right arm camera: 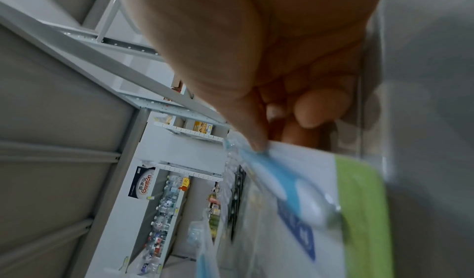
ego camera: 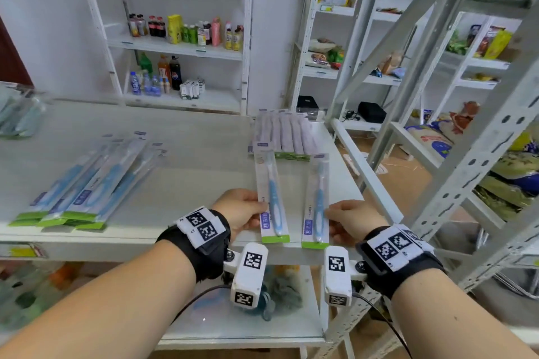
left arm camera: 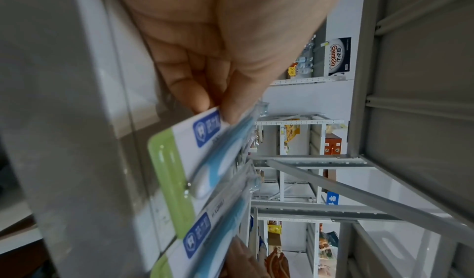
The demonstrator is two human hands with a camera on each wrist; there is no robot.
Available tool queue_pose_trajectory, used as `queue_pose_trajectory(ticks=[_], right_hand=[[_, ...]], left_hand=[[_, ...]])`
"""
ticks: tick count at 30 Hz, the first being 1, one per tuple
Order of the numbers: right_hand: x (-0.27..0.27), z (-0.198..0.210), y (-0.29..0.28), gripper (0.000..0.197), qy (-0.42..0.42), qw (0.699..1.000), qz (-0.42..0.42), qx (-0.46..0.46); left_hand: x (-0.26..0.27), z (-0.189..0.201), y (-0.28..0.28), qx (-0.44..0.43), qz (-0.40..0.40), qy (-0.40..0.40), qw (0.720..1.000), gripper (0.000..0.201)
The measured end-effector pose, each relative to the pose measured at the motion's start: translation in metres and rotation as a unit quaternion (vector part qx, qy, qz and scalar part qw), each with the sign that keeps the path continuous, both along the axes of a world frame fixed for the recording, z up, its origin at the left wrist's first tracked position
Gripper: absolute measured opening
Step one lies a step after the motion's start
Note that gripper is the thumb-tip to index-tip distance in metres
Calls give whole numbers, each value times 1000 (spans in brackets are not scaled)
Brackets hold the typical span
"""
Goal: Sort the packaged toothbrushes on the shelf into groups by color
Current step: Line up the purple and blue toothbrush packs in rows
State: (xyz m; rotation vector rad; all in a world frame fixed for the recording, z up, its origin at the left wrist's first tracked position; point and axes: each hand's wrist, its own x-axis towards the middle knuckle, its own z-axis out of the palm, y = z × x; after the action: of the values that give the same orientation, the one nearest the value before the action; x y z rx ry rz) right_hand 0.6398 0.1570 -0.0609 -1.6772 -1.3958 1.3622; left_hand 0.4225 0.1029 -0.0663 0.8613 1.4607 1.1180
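Two packaged blue toothbrushes lie lengthwise near the front right of the white shelf (ego camera: 189, 172). My left hand (ego camera: 243, 208) pinches the left pack (ego camera: 271, 198) by its left edge; in the left wrist view thumb and fingers (left arm camera: 225, 108) grip that pack (left arm camera: 205, 152). My right hand (ego camera: 348, 220) pinches the right pack (ego camera: 318, 201) at its right edge, and in the right wrist view the thumb presses on this pack (right arm camera: 295, 191). A fanned group of blue packs (ego camera: 87, 183) lies at the left. A row of pale purple packs (ego camera: 284, 132) lies at the back right.
Greenish packs (ego camera: 17, 116) sit at the shelf's far left edge. A grey metal upright with a diagonal brace (ego camera: 466, 169) stands close on the right. Behind are shelves with bottles (ego camera: 186, 29). A lower shelf (ego camera: 248, 323) holds a grey item.
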Motion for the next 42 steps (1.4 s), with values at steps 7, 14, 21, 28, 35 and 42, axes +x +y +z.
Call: queue_pose_trajectory(ticks=[7,14,21,28,35,42], right_hand=[[5,4,9,26,-88,994,63,14],[6,2,14,24,-81,993,84,10],[6,-4,14,4,-30,997,65,33],[5,-11,13,7,16,998,51,43],[5,-12,14,33,-4,994,95,55],[4,-14,15,48,-81,982,134,103]], left_hand=[[11,-4,17,-13,-29,62,998,7],[20,-9,26,-4,-41,130,991,5],[19,-15,32,-8,-40,152,987,3],[22,-9,32,-21,-52,156,986,8],[28,-8,34,-20,-46,173,984,5],[36,-14,33,5,-60,356,933,32]])
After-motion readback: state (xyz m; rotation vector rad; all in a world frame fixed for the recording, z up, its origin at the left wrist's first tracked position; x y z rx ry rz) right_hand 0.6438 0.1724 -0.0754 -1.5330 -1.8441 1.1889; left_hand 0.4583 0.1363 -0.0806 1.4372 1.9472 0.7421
